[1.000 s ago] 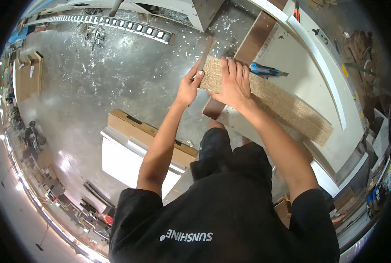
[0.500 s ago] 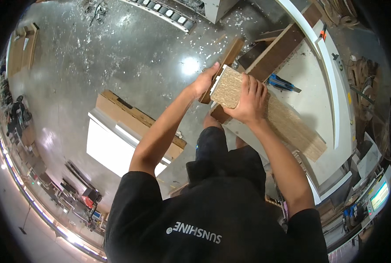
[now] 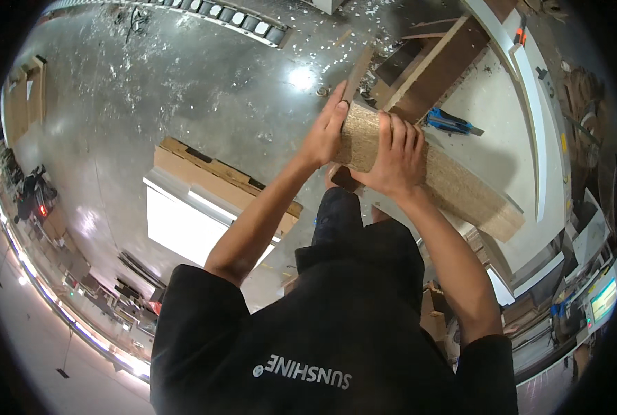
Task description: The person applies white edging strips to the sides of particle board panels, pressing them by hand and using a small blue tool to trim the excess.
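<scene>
A long chipboard piece (image 3: 471, 190) with a coarse tan surface lies at a slant over the white worktop. My right hand (image 3: 397, 155) is closed over its near-left end, fingers across the top and thumb on the near side. At that end, my left hand (image 3: 325, 135) presses a narrow brown strip (image 3: 360, 69) against the chipboard, its palm and fingers covering the strip's middle. The strip's far end sticks out beyond my left fingers. A brown wooden end (image 3: 345, 178) shows below, between my hands. Right of my right hand lies a blue utility knife (image 3: 450, 122).
The white worktop (image 3: 502, 104) curves along the right, with a brown board (image 3: 433, 76) standing on edge and an orange-handled tool (image 3: 521, 31) at its far end. Cardboard and a white panel (image 3: 180, 221) lie at the left. White scraps litter the floor. A lit screen (image 3: 604, 301) stands lower right.
My left hand has turned and closed in on the chipboard's end, bringing the brown strip against it. The white edge seen there before is now covered. My right hand keeps its hold.
</scene>
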`<state>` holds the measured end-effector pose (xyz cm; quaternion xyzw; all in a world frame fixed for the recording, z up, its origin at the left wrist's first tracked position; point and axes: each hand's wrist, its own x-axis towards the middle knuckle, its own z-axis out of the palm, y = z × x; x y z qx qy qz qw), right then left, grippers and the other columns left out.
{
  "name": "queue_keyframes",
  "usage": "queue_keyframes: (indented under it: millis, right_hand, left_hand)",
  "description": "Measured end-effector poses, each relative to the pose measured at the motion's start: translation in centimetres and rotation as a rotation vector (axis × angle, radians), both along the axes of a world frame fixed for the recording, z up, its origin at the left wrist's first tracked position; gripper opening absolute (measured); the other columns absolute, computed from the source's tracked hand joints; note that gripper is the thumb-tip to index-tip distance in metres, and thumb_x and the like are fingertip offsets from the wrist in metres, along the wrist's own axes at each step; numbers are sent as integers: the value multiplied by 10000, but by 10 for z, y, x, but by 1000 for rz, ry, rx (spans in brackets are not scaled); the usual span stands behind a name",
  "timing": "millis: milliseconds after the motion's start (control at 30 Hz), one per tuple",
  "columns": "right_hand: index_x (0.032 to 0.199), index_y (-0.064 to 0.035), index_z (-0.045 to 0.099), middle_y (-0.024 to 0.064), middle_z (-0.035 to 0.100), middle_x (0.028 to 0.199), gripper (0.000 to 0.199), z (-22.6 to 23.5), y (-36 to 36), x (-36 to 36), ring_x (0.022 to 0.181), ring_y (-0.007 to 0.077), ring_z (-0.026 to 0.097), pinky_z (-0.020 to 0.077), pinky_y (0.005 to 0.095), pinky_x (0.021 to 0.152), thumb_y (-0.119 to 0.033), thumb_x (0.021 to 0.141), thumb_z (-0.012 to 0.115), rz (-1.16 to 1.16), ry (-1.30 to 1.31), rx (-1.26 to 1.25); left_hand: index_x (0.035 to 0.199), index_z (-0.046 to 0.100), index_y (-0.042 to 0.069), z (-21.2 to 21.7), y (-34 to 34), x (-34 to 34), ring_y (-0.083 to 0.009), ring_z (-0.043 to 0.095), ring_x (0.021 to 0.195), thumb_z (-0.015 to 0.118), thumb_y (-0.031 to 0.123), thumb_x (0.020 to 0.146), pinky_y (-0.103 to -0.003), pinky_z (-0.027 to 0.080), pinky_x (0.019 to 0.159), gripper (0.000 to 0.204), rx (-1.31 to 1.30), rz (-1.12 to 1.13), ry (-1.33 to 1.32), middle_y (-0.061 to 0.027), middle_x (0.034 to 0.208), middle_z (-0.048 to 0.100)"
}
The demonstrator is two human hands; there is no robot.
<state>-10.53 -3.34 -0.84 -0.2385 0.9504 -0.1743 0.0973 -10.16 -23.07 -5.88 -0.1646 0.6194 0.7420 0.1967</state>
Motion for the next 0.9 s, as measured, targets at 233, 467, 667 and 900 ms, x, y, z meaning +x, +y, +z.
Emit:
queue_keyframes:
  millis: [233,467,667,900]
  right_hand:
    - [1606,-19,394,186,483,1507,1275,3,-1,0,1397,396,462,318,611,1229,-531,600,986,-15,-40,7]
    - [1609,-9,397,209,494,1496,1294,7,1,0,1394,406,467,318,612,1232,-498,576,1003,-25,-64,-27]
    - [1624,-8,385,216,492,1515,1335,5,1,1,1427,410,462,310,614,1241,-477,548,1023,-32,-114,-51]
    - [1634,-9,386,215,492,1544,1332,3,7,2,1459,396,461,294,597,1259,-477,561,1020,-57,-138,-72]
  left_hand:
    - [1694,393,-12,-11,-16,8,-285,413,1558,339,490,1208,-386,300,1295,701,-36,-10,-190,-206,1696,458]
    - [1640,517,32,29,-17,26,-320,501,1092,333,456,1195,-451,409,1094,641,-485,-91,236,-168,1134,552]
    - [1645,504,2,30,-5,32,-321,503,1144,368,391,1190,-441,405,1075,614,-597,-98,281,-195,1208,568]
    - [1599,520,-19,34,3,27,-287,473,1329,335,421,1211,-401,343,1204,614,-502,-108,242,-182,1387,544]
